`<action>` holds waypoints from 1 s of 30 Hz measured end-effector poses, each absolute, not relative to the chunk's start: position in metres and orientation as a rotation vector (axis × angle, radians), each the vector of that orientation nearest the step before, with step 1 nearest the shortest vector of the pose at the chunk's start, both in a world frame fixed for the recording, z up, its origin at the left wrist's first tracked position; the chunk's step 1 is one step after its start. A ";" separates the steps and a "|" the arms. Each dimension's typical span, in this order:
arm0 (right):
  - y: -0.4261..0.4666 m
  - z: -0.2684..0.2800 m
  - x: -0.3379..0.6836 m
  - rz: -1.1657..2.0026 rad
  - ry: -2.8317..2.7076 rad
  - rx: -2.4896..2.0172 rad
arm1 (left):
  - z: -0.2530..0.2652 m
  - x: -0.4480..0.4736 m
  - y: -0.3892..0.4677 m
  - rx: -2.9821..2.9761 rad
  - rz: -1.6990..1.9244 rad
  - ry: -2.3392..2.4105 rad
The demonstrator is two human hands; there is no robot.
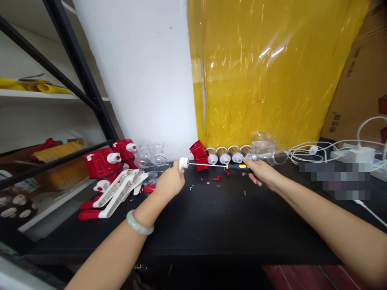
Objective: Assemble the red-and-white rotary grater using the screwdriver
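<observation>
My left hand [170,181] is closed around a white plastic part [184,163] with a round end; most of it is hidden by my fingers. My right hand [262,173] grips a screwdriver [237,166] with a black and yellow handle. Its long shaft lies level across the gap, the tip at the white part's round end. Whether the tip sits inside it, I cannot tell. Behind the shaft stand red plastic pieces [200,157] and several cylindrical filters [223,155] with white caps. Small screws [191,187] and little red parts [217,178] are scattered below on the black table [208,225].
White handles with red grips [116,193] and red cups [101,163] are piled on the left. Clear plastic cups [151,153] stand behind my left hand, others [264,145] at the back right. White cables [314,151] and an adapter [359,157] lie right. A shelf frame [81,80] rises left.
</observation>
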State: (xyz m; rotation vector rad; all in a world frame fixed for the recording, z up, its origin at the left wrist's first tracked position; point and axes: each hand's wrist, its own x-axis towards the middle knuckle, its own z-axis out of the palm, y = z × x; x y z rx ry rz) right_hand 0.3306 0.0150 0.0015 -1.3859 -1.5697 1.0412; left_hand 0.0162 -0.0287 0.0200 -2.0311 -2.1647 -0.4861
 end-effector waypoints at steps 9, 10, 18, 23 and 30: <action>0.010 -0.002 0.336 0.605 -1.829 -0.878 | 0.022 0.000 -0.017 -2.300 -0.719 -2.370; 0.010 -0.002 0.337 0.600 -1.840 -0.895 | 0.022 0.000 -0.017 -2.301 -0.713 -2.358; 0.010 -0.001 0.330 0.926 -1.656 -1.140 | 0.020 0.004 -0.020 -2.156 -0.591 -2.175; 0.014 -0.001 0.329 1.104 -1.502 -1.259 | 0.021 0.004 -0.023 -2.103 -0.510 -2.090; 0.013 0.004 0.333 0.807 -1.408 -1.166 | 0.021 -0.008 -0.013 -2.365 -0.860 -2.296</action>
